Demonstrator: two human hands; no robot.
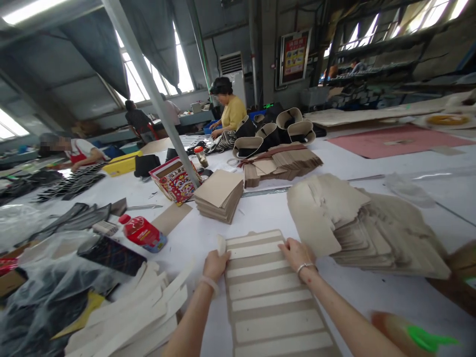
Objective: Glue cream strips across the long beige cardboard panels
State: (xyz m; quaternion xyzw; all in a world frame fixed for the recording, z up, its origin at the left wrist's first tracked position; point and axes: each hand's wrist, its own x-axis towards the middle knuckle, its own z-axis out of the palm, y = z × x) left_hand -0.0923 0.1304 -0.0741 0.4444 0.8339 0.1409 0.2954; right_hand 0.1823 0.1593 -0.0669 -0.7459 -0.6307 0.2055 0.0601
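Note:
A long grey-brown sheet (256, 263) lies in front of me with several cream strips across it, spaced in parallel rows. Near its far end, my left hand (214, 266) pinches the left end of a cream strip (256, 251). The right end of that same strip is between the fingertips of my right hand (298, 255), at the sheet's right edge. A short curled pale piece (221, 245) stands up beside my left fingers. Left of my forearm is a loose pile of cream strips (137, 310).
Irregular grey-beige sheets (372, 233) are heaped at right. Ahead stand a stack of beige rectangles (219, 193), a slanting metal pole (154, 94) and a patterned box (174, 181). A red bottle (143, 232) lies at left. Co-workers, one in yellow (233, 113), are across the table.

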